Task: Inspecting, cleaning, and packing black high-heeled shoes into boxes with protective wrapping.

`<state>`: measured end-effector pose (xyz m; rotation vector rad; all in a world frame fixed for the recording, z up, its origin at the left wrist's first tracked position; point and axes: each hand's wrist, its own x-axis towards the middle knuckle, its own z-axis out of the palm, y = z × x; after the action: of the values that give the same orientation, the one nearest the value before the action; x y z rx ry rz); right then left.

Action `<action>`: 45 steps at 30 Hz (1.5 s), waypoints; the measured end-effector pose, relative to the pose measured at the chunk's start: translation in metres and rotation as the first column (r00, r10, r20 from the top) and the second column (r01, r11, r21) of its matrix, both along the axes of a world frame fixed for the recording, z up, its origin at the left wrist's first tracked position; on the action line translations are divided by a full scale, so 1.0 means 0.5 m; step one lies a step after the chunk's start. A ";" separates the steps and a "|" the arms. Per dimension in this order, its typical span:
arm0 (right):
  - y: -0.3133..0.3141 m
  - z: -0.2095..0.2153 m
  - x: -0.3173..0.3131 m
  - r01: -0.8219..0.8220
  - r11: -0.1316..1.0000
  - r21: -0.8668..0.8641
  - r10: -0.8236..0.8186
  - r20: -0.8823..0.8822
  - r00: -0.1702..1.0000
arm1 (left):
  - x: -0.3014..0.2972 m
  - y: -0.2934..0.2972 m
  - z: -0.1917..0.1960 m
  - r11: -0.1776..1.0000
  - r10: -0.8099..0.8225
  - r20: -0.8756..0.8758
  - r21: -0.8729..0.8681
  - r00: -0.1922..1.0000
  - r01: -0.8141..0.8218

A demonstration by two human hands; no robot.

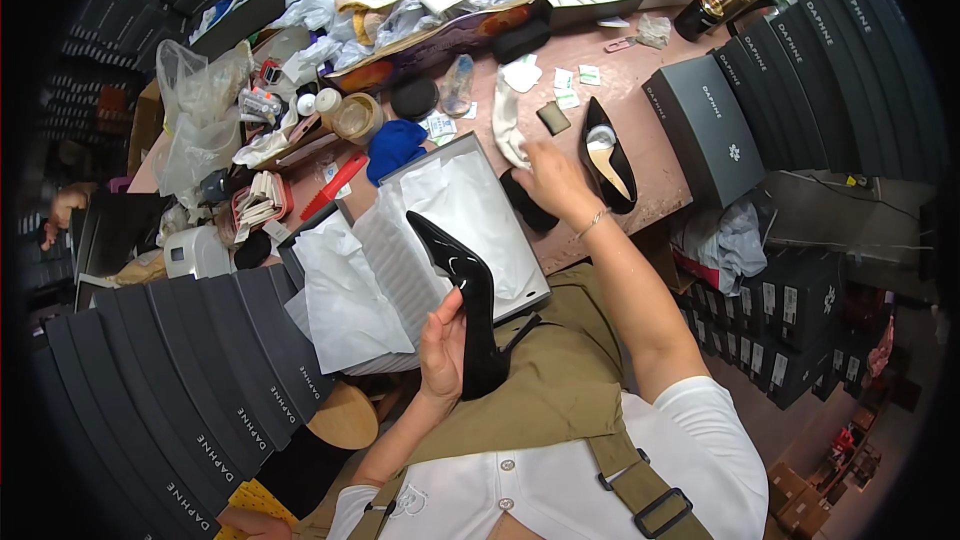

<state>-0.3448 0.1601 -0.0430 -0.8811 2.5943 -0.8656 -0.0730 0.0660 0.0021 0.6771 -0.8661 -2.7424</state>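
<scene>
Left hand (440,345) has 1 black heel (470,285) gripped just off the near edge of the desk (660,175), toe aimed away-left, while the right hand (550,178) is nearer the white cloth (505,112) stretching off lengthwise toward the far edge, can't tell if pinched tho.

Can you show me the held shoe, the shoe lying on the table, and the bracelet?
Held shoe (480,305): head view, its glossy black side.
Other shoe (606,158): head view, its pale insole.
Bracelet (593,224): head view, its band.
</scene>
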 end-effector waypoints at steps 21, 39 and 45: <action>-0.012 0.158 0.278 -0.171 0.942 -0.288 0.110 -0.215 0.970 | 0.014 0.025 0.056 0.978 -0.181 0.205 -0.061 0.962 0.197; 0.293 0.031 0.031 0.150 0.956 0.251 -0.132 -0.087 0.987 | -0.122 -0.031 -0.058 0.845 0.091 0.285 -0.529 0.954 0.077; 0.199 0.199 0.243 -0.039 0.996 0.075 0.053 -0.199 0.978 | -0.164 0.012 -0.006 0.910 -0.146 0.108 -0.375 0.983 0.176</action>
<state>-0.2232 0.2595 0.0564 -1.0542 2.7435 -0.7007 -0.1548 0.0719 -0.0007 0.6593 -1.4875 -2.5738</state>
